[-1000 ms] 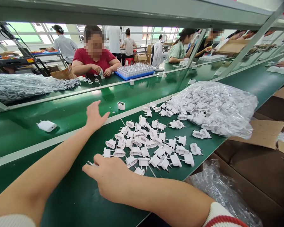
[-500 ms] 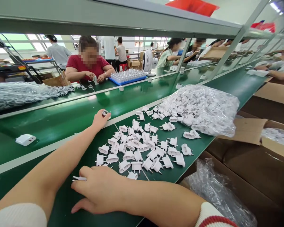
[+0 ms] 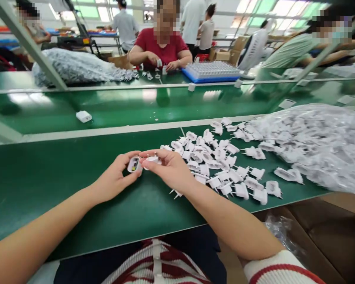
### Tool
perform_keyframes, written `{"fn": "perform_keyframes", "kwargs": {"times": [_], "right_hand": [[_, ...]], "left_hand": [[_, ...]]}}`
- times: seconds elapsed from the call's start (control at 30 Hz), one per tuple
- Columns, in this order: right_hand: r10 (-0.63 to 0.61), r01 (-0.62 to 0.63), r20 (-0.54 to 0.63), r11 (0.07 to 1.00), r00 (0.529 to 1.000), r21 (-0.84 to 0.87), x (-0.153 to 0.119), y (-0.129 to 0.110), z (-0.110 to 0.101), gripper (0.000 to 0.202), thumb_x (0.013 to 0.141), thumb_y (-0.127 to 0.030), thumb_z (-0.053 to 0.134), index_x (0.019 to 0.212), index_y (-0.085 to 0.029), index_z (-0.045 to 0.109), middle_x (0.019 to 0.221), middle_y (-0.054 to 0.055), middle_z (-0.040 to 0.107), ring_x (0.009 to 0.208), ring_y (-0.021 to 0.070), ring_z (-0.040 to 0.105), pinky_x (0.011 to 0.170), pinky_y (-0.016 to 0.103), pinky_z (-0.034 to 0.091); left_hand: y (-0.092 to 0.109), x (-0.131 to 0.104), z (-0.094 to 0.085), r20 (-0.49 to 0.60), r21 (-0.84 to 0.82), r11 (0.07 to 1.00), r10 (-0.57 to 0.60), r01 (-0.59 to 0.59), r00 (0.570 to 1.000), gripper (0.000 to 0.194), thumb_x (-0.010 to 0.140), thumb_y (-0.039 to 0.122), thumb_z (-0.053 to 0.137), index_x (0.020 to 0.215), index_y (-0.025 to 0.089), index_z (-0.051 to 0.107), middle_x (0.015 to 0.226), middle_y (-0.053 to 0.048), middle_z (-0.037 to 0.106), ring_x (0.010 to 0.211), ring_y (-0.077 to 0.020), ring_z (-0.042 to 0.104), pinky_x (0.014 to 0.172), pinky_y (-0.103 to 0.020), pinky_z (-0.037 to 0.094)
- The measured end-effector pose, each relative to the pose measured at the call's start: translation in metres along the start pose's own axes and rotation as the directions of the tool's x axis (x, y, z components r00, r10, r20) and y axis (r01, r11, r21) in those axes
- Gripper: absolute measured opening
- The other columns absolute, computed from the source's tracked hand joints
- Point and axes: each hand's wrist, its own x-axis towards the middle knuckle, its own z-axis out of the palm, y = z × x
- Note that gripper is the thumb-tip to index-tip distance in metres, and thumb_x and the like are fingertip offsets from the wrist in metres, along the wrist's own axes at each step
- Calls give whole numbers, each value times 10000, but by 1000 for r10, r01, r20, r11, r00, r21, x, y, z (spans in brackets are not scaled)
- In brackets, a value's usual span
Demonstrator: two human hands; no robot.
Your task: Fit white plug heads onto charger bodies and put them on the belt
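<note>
My left hand (image 3: 116,176) grips a white charger housing (image 3: 134,164), its open end showing parts inside. Right beside it, my right hand (image 3: 170,167) pinches a white plug cap (image 3: 152,159) with its metal pins pointing up. The housing and the cap are close together above the green table (image 3: 77,185); whether they touch is hard to tell. A loose pile of white plug caps (image 3: 205,156) lies on the table to the right of my hands.
A clear plastic bag (image 3: 319,138) full of caps lies at the right. Beyond the table edge runs a green belt (image 3: 118,108) carrying a white charger (image 3: 83,116). Across it a person in red (image 3: 162,47) works beside a blue tray (image 3: 211,79).
The view has turned left. My left hand has come back from the belt with the housing, and my right hand has moved up beside it, holding the cap.
</note>
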Motion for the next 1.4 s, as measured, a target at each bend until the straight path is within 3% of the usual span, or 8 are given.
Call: {"fn": "perform_keyframes", "kwargs": {"times": [0.13, 0.23, 0.3, 0.4, 0.6, 0.87, 1.07, 1.4], "right_hand": [[125, -133, 72, 982, 990, 134, 0, -6, 0, 280, 836, -483, 843, 991, -249, 854, 1181, 38, 821, 1160, 211, 727, 1069, 369, 540], [185, -187, 28, 976, 982, 109, 1, -7, -1, 289, 802, -523, 868, 909, -255, 857, 1250, 38, 802, 1133, 200, 724, 935, 318, 580], [190, -190, -2, 979, 982, 71, 3, -6, -1, 297, 758, -531, 898, 842, -252, 843, 1164, 39, 821, 1059, 203, 735, 814, 304, 591], [61, -67, -87, 995, 994, -76, 4, -1, 1, 233, 718, -450, 937, 787, -255, 829, 993, 26, 829, 983, 204, 743, 790, 320, 599], [-274, 144, -187, 845, 943, -515, -5, 6, 11, 130, 743, -290, 932, 829, -277, 837, 854, -17, 818, 791, 163, 731, 728, 299, 596], [-433, 278, -38, 641, 901, -715, -15, 18, 23, 91, 815, -282, 896, 882, -268, 835, 864, -20, 838, 729, 156, 763, 703, 275, 622], [-439, 270, -30, 604, 898, -749, -13, 19, 23, 102, 854, -354, 869, 878, -271, 816, 853, -4, 823, 732, 177, 756, 729, 317, 632], [-490, 454, 261, 330, 832, -827, -11, 12, 18, 40, 962, -283, 770, 982, -262, 797, 880, 5, 813, 746, 155, 737, 658, 273, 553]], "left_hand": [[0, -22, 16, 76, 0, 997, 83, -83, 994, 619, 957, 406, 642, 1532, 251, 471, 1408, -134, 610, 1342, -312, 552, 1155, -491, 483], [-2, -21, 18, 5, -40, 996, 76, -76, 997, 733, 868, 482, 779, 1500, 269, 475, 1435, -120, 581, 1359, -333, 525, 1148, -518, 479], [-3, -20, 16, 5, -60, 997, 47, -46, 999, 572, 883, 508, 769, 1355, 251, 574, 1294, -96, 638, 1216, -305, 603, 1046, -484, 533], [-5, -19, 15, 72, -107, 993, 54, -47, 996, 346, 963, 470, 680, 1223, 244, 651, 1140, -58, 681, 1025, -244, 658, 925, -413, 557], [-8, -15, 13, 44, -180, 979, 109, -100, 993, 384, 864, 486, 803, 1148, 236, 736, 1209, -56, 730, 1143, -262, 658, 979, -392, 543], [-9, -11, 10, 61, -259, 963, 91, -72, 994, 251, 853, 448, 787, 1010, 254, 812, 1097, -19, 759, 1063, -234, 689, 941, -364, 553], [-8, -11, 12, 60, -249, 967, 72, -55, 996, 236, 852, 470, 751, 930, 253, 801, 1067, -30, 751, 1085, -264, 675, 905, -384, 560], [-12, -11, 13, 49, -270, 959, 106, -89, 993, 196, 852, 414, 769, 934, 237, 796, 1048, -29, 750, 1064, -257, 670, 908, -374, 543]]}}
